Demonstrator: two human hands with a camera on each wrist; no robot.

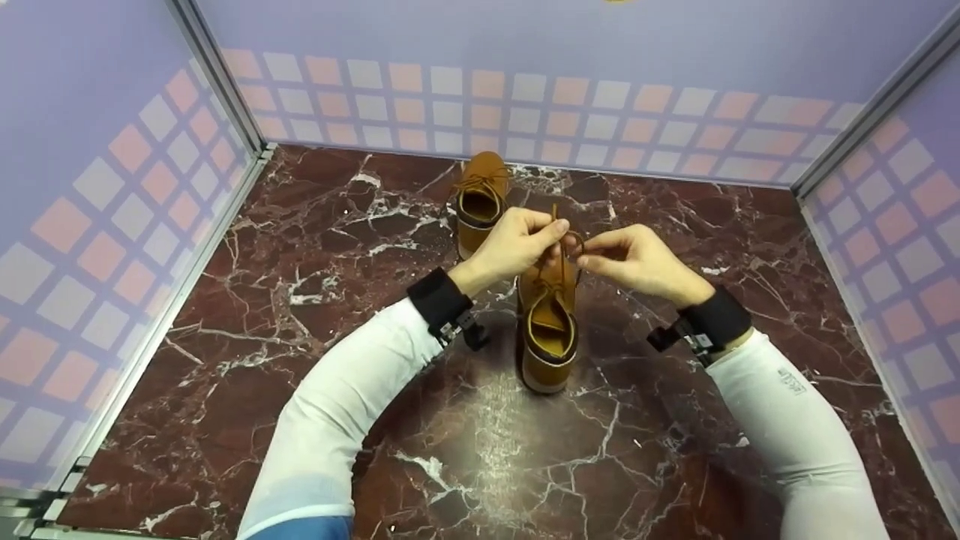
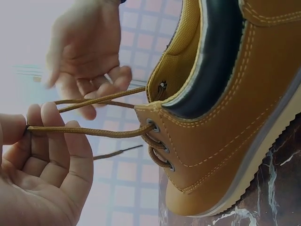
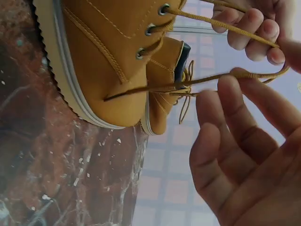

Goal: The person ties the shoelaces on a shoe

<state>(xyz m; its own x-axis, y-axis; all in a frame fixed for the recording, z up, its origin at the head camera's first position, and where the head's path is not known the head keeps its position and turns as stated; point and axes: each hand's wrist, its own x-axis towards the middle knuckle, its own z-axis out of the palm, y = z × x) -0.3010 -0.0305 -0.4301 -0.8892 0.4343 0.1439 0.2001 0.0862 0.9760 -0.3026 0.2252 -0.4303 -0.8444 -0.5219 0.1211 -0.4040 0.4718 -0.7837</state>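
A tan lace-up shoe (image 1: 550, 371) with a dark padded collar stands on the marbled surface, its toe pointing away from me. Above its toe, my left hand (image 1: 514, 246) pinches the brown shoelace (image 2: 94, 131) between thumb and fingers. Close to its right, my right hand (image 1: 637, 259) holds a curved part of the lace at thumb and fingertips. In the right wrist view, a loose lace end (image 3: 160, 87) runs across the right fingers and hangs in front of the toe. Two lace strands stretch from the top eyelets up to the hands.
A matching shoe (image 1: 487, 165) stands farther back and left, its laces tied in a bow. The dark red marbled tabletop (image 1: 315, 337) is bounded by a tiled-pattern back wall (image 1: 525, 105) and side panels with metal corner posts (image 1: 217, 71).
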